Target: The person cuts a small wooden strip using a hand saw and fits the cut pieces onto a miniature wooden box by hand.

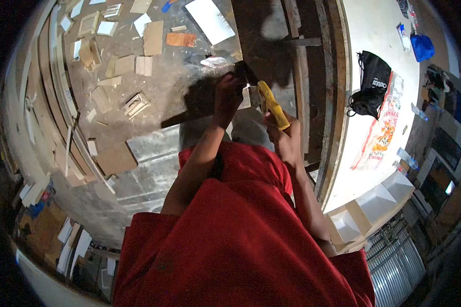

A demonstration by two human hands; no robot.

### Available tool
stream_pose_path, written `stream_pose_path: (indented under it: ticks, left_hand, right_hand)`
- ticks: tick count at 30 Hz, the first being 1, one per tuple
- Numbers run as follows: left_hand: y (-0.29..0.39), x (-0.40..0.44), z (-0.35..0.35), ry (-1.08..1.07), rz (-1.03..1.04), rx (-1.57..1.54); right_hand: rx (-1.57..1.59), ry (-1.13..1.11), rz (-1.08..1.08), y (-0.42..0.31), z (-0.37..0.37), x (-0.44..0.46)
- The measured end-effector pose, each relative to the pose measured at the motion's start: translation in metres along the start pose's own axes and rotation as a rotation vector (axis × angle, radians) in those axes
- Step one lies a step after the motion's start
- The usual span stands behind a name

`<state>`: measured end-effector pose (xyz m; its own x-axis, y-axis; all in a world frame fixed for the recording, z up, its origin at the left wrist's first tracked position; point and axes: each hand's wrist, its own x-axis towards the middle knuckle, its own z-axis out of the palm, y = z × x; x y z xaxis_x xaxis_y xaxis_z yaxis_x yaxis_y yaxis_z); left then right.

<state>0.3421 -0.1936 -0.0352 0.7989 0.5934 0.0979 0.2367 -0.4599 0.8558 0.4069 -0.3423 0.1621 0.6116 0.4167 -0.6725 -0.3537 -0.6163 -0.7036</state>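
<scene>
A yellow hand tool (273,106) is gripped in my right hand (288,140), in front of my body. Its far end points up and slightly left; its exact kind cannot be made out. My left hand (227,94) is held just left of the tool's far end, with bent fingers in shadow. Close to those fingertips a small, bright, pale piece (247,88) catches the light. Whether the fingers pinch it is hard to see. Just beyond my left hand a crumpled clear plastic piece (215,62) lies on the work surface (174,92).
Several small wood pieces (144,65) and a small wooden frame (136,105) lie to the left. A white board (210,21) rests at the far side. On the right, beyond wooden rails (338,102), a white surface (363,30) carries a black drawstring bag (372,82) and a printed sack (386,128).
</scene>
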Motion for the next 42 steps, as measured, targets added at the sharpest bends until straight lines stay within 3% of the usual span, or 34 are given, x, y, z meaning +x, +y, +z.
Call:
stream_pose_path:
  ticks: [2, 6, 9, 18, 24, 26, 27, 29, 34, 37, 39, 41, 42]
  left_hand:
    - [-0.005, 0.0, 0.001, 0.042, 0.084, 0.014]
    - [-0.003, -0.002, -0.003, 0.007, 0.05, 0.036]
    - [-0.018, -0.005, 0.01, 0.049, 0.047, 0.024]
    - [-0.009, -0.006, 0.004, 0.059, 0.066, 0.021]
    - [0.004, -0.003, 0.002, 0.034, 0.015, -0.047]
    - [0.002, -0.003, 0.001, 0.002, -0.158, -0.229]
    - [0.003, -0.001, -0.002, -0.002, -0.217, -0.287]
    - [0.007, -0.004, -0.006, 0.032, -0.028, -0.022]
    - [0.003, -0.003, -0.004, 0.048, -0.043, -0.076]
    - [-0.006, -0.008, 0.009, 0.082, -0.07, -0.133]
    - [-0.009, -0.006, 0.012, 0.107, -0.116, -0.182]
    - [-0.004, -0.001, 0.003, 0.121, 0.158, 0.02]
    - [-0.009, -0.003, 0.008, 0.121, 0.157, 0.02]
  right_hand:
    - [0.045, -0.048, 0.064, 0.003, -0.003, -0.003]
    - [0.105, -0.019, 0.036, 0.011, 0.005, -0.011]
    - [0.148, 0.099, -0.131, 0.016, 0.014, -0.011]
    - [0.14, 0.085, -0.045, 0.013, 0.01, -0.008]
    - [0.018, 0.16, -0.069, 0.024, 0.003, 0.0]
    - [0.16, 0.049, 0.128, 0.006, -0.007, -0.012]
    - [0.158, 0.039, 0.126, 0.005, -0.007, -0.014]
    - [0.154, 0.066, 0.116, 0.008, -0.006, -0.02]
    - [0.2, 0.078, 0.038, 0.017, -0.003, -0.014]
    - [0.035, 0.052, 0.118, 0.015, -0.004, -0.016]
    - [0.141, 0.089, -0.038, 0.026, 0.003, -0.013]
    - [0.159, 0.086, -0.088, 0.025, 0.004, -0.01]
    - [0.15, 0.081, -0.086, 0.023, 0.004, -0.011]
